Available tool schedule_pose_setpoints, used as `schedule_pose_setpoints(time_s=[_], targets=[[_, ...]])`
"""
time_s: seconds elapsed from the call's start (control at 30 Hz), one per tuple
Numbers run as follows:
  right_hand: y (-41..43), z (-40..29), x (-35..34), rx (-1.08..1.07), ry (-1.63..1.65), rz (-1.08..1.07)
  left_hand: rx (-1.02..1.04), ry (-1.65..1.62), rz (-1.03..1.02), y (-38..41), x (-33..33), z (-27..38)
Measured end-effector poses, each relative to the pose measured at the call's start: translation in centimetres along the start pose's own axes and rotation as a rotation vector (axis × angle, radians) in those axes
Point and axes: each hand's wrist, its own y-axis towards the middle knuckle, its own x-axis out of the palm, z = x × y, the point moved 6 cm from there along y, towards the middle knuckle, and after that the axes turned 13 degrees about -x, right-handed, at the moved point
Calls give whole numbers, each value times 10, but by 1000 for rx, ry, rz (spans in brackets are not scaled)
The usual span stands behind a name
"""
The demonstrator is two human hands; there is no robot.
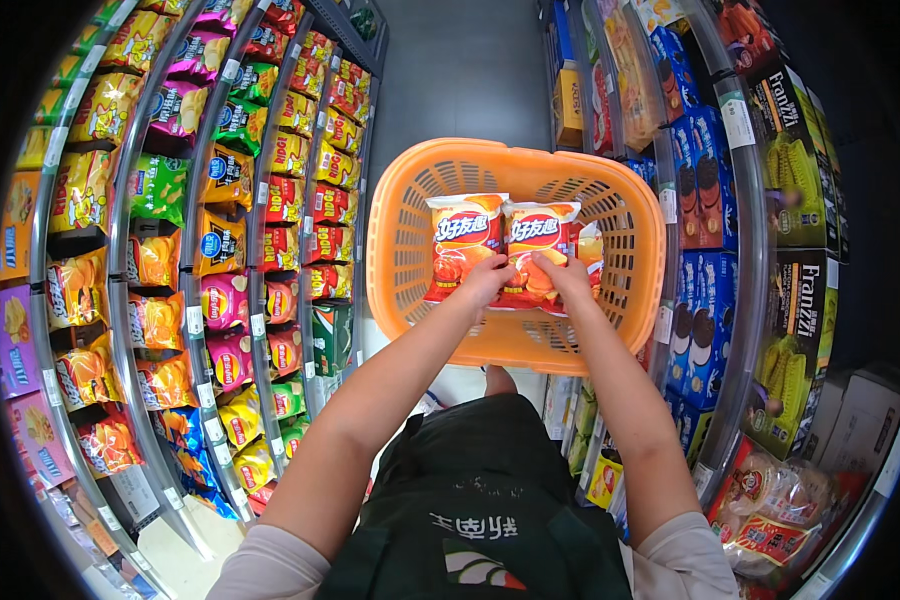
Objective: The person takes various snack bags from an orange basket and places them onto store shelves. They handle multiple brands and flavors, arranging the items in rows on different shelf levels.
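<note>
An orange plastic shopping basket is in front of me in the aisle. Red and white bags of potato chips lie in it, two of them side by side. My left hand is at the lower right of the left chip bag, its fingers over the gap between the two bags. My right hand lies on the right part of the middle chip bag, thumb on its front. Another chip bag is partly hidden behind my right hand. Whether my fingers grip any bag cannot be told.
Shelves of chip bags rise at the left. Shelves at the right hold blue cookie boxes, dark green cookie boxes and clear-wrapped snack packs. Grey floor stretches beyond the basket. A dark apron covers my front.
</note>
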Motion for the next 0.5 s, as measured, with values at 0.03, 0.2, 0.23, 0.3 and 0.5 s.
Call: schedule_pose_setpoints(time_s=[0.03,0.2,0.23,0.3,0.5], targets=[[-2,1,-1,-29,3,13,-10,-2,-25,-8,3,0],[-35,-21,2,-118,40,55,30,-67,-109,-39,-3,-2],[-47,-37,7,-136,42,67,68,-66,-101,-51,-8,2],[-72,-63,11,-197,104,76,149,-63,-83,-80,-20,9],[-145,-145,88,-534,166,-143,514,-193,64,-185,-64,25]])
